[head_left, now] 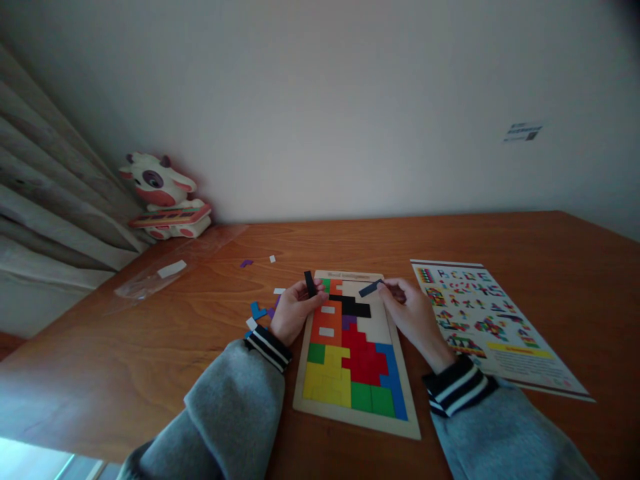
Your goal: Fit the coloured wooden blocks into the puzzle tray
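Note:
A wooden block puzzle board (357, 420) lies in front of me, partly filled with yellow, red, green, blue, orange and black pieces. My left hand (295, 310) is closed on a straight black puzzle piece (310, 283), held upright over the board's upper left. Over the upper right, my right hand (407, 310) pinches another straight dark puzzle piece (370, 288), slightly tilted. Bare board shows beneath that piece. Black pieces (356, 307) lie in the board between my hands. Loose blue (258, 311) and purple pieces rest beside my left hand, partly hidden by it.
A printed pattern sheet (500, 333) lies right of the board. Farther back on the table are a small purple piece (246, 263) and a white piece (273, 259). A clear plastic bag (145, 283) and a cow toy with a keyboard (167, 197) sit at the left.

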### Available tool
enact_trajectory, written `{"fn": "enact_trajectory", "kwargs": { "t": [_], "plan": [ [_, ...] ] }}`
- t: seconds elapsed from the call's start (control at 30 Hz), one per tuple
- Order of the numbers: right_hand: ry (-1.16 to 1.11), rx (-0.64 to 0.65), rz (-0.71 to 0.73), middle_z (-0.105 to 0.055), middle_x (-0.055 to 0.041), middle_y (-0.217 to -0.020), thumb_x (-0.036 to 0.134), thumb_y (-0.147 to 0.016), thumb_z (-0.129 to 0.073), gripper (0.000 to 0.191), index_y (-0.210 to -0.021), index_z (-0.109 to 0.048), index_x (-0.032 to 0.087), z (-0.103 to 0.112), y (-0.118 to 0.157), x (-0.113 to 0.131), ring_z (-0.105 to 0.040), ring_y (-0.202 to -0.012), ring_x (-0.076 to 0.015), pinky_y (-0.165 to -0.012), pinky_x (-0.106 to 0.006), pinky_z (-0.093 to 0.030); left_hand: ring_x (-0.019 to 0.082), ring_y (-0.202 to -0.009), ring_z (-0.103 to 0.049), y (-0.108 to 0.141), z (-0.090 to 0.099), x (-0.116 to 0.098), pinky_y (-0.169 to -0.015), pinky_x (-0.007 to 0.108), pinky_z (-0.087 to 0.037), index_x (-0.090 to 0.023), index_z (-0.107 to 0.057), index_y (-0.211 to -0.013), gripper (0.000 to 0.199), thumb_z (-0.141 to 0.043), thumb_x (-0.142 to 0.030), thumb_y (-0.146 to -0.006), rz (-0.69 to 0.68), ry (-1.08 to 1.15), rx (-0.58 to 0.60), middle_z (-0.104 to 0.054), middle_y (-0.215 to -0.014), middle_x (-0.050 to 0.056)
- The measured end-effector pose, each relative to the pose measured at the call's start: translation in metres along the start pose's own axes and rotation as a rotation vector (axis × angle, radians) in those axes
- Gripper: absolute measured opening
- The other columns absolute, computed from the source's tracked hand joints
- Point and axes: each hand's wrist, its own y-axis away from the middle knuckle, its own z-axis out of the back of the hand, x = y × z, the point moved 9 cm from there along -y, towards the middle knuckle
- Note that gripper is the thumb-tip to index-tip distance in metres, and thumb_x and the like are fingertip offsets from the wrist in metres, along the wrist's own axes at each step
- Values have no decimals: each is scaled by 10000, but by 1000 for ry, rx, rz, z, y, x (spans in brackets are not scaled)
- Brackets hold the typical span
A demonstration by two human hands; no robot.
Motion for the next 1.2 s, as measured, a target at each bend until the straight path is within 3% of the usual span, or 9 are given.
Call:
{"fn": "enact_trajectory", "kwargs": {
  "t": [0.17,0.27,0.83,1.03,1.2],
  "plan": [
    [-114,-74,-2,-737,-109,-931,542,-835,-650,376,-980,-615,197,5,-4,-3,-705,-813,-233,-734,-384,-567,145,-878,-691,0,-1,-1,-948,339,-535,-147,-688,-981,436,-898,-285,-625,-7,1,14,-735,-953,25],
    [-112,-18,33,-743,-96,-999,514,-867,-626,390,-1121,-626,218,0,-4,3,-708,-840,-224,-754,-385,-569,141,-874,-688,0,-2,-1,-957,342,-530,-144,-685,-982,439,-898,-284,-624,-16,-20,25,-730,-952,21],
    [172,194,215,-724,-64,-954,361,-918,-588,209,-944,-763,249,-39,-7,17,-678,-847,-225,-773,-380,-520,144,-888,-680,1,-3,1,-929,310,-523,-146,-712,-976,414,-897,-312,-645,5,9,15,-736,-960,22],
    [379,240,286,-660,-58,-982,281,-927,-567,213,-1008,-764,271,-46,-4,22,-639,-925,-231,-809,-382,-472,110,-803,-674,-1,-4,7,-872,263,-551,-140,-743,-903,299,-873,-300,-686,97,192,-25,-740,-907,31],
    [460,276,299,-633,-59,-1068,158,-919,-520,313,-1076,-744,309,-49,-1,22,-603,-1028,-239,-843,-395,-420,141,-829,-688,0,-7,3,-876,283,-558,-124,-750,-921,296,-854,-314,-719,78,148,2,-747,-920,63]
  ]
}}
